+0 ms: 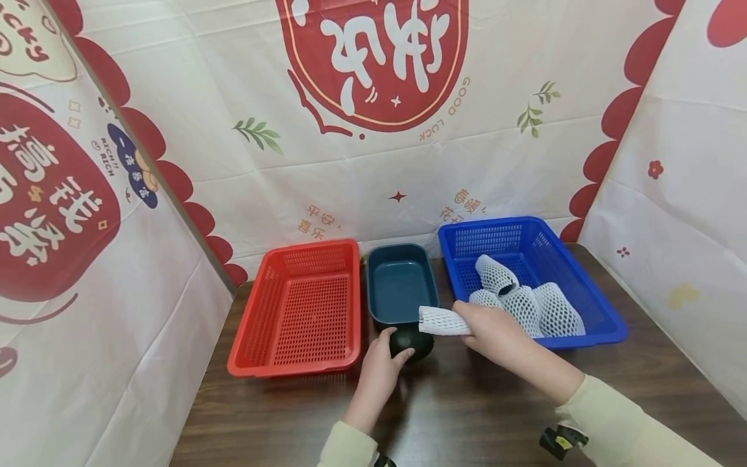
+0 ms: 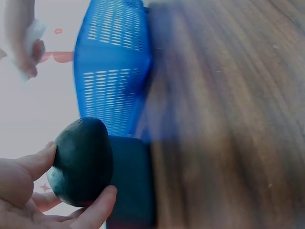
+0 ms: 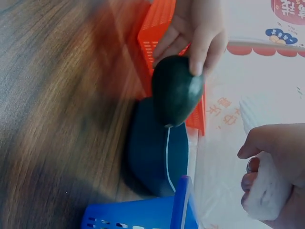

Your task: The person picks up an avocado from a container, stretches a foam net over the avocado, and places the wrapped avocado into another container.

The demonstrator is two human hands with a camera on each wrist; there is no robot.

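Observation:
In the head view my left hand (image 1: 378, 370) grips a dark green avocado (image 1: 413, 344) between thumb and fingers, just in front of the dark teal tray (image 1: 403, 285). The left wrist view shows the avocado (image 2: 82, 162) uncovered, its sides pinched by the fingers. My right hand (image 1: 493, 329) holds a white foam net sleeve (image 1: 440, 321), its free end pointing left toward the avocado, just above it in the head view. The right wrist view has the sleeve (image 3: 267, 193) squeezed in the curled fingers, with the avocado (image 3: 177, 90) apart from it.
At the right stands a blue basket (image 1: 589, 340) with several white foam nets (image 1: 557, 311) inside; what they contain is mostly hidden. A red basket (image 1: 294, 371) stands at the left. Printed cloth (image 1: 362, 168) hangs behind and on both sides of the wooden table (image 1: 455, 415).

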